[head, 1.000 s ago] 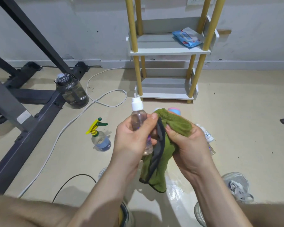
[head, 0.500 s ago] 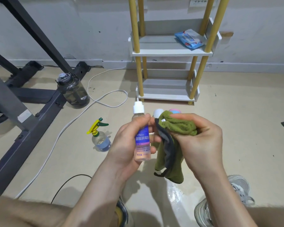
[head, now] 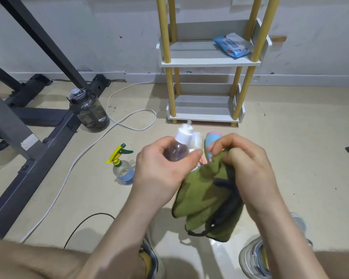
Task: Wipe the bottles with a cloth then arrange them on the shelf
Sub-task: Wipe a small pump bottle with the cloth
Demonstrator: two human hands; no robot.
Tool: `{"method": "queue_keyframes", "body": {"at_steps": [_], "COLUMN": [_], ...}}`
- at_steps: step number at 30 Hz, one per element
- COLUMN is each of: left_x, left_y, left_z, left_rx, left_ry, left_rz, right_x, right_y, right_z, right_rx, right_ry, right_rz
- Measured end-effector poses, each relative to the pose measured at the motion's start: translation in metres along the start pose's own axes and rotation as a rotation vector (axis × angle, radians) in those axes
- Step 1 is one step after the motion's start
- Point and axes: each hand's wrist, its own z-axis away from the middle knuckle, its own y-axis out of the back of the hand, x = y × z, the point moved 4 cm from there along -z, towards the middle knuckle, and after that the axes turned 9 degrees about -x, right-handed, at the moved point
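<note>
left hand (head: pixel 159 168) grips spray bottle (head: pixel 177 150) — cap tilted up-right | right hand (head: pixel 248 168) clutches green cloth (head: pixel 206 194) | shelf (head: pixel 210 61) — blue packet (head: pixel 232 45)

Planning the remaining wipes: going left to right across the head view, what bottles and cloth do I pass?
Dark water jug, yellow-trigger spray bottle, small white-capped spray bottle, green cloth.

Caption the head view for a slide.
Left hand grips a small spray bottle while right hand holds a green cloth in front of the shelf.
</note>
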Motion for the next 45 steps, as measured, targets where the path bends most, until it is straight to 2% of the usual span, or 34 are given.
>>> {"method": "queue_keyframes", "body": {"at_steps": [2, 6, 9, 12, 14, 16, 18, 23, 29, 35, 41, 45], "left_x": [0.009, 0.021, 0.020, 0.022, 0.018, 0.015, 0.016, 0.022, 0.023, 0.024, 0.020, 0.018], "left_y": [0.002, -0.001, 0.000, -0.003, 0.000, 0.011, 0.019, 0.018, 0.016, 0.015, 0.013, 0.013], "left_z": [0.003, 0.006, 0.006, 0.008, 0.006, 0.002, 0.001, 0.004, 0.005, 0.004, 0.002, 0.000], "left_rx": [0.024, -0.048, -0.137, -0.268, -0.297, -0.231, -0.197, -0.224, -0.237, -0.217, -0.241, -0.335], "left_ry": [-0.100, -0.306, -0.249, -0.201, -0.147, -0.130, -0.129, -0.108, -0.068, -0.057, -0.031, 0.010], "left_rz": [-0.217, -0.338, -0.303, -0.245, -0.173, -0.268, -0.453, -0.740, -0.814, -0.914, -0.801, -0.666], "right_x": [-0.002, 0.001, 0.001, 0.007, 0.012, 0.015, 0.013, 0.002, -0.003, -0.010, -0.017, -0.012], "right_y": [0.002, 0.003, 0.002, 0.001, 0.005, 0.011, 0.011, 0.004, 0.004, 0.007, 0.005, 0.004], "right_z": [0.000, 0.001, 0.003, 0.004, 0.002, 0.000, -0.001, -0.001, -0.001, 0.003, 0.003, 0.001], "right_rx": [-0.119, -0.238, -0.268, -0.200, -0.118, -0.067, -0.084, -0.091, -0.039, 0.009, -0.010, -0.032], "right_ry": [-0.073, -0.118, -0.138, -0.225, -0.231, -0.204, -0.176, -0.110, -0.054, -0.038, -0.009, -0.019], "right_rz": [0.051, 0.042, -0.102, -0.247, -0.413, -0.594, -0.647, -0.620, -0.520, -0.244, -0.224, -0.395]}}
